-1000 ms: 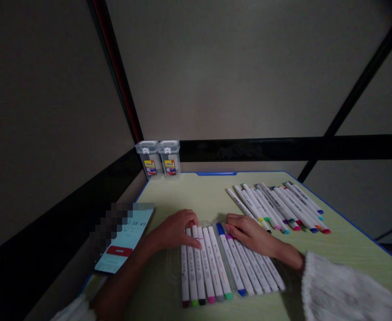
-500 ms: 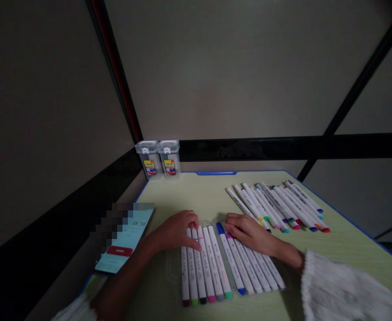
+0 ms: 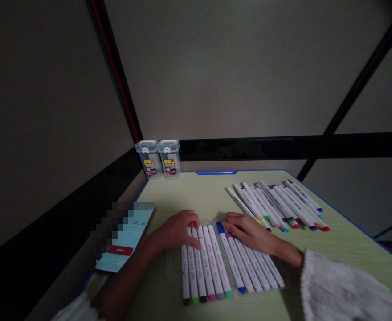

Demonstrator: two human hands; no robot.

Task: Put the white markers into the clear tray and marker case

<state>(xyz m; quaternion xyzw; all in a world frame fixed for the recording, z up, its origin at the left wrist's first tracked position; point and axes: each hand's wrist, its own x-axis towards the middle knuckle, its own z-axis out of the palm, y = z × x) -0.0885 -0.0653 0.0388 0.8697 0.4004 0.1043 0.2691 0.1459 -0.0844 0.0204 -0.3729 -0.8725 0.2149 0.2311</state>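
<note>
Two rows of white markers lie side by side in a clear plastic case (image 3: 173, 267) near the table's front. Over the cap ends of the left row of markers (image 3: 206, 263) curls my left hand (image 3: 179, 229), its thumb on the barrels and its fingertips at their upper ends. My right hand (image 3: 249, 232) is closed over the upper ends of the right row of markers (image 3: 254, 269), fingers pressed together and thumb lying across. A blue-capped marker (image 3: 227, 249) and a purple band show beside the right thumb. The right fingertips are partly hidden.
Loose white markers (image 3: 276, 205) with coloured ends lie at the table's right rear. Two lidded clear boxes (image 3: 149, 160) stand at the back left corner. A lit phone (image 3: 125, 240) lies at the left edge, beside my left forearm. Walls enclose the table (image 3: 196, 196).
</note>
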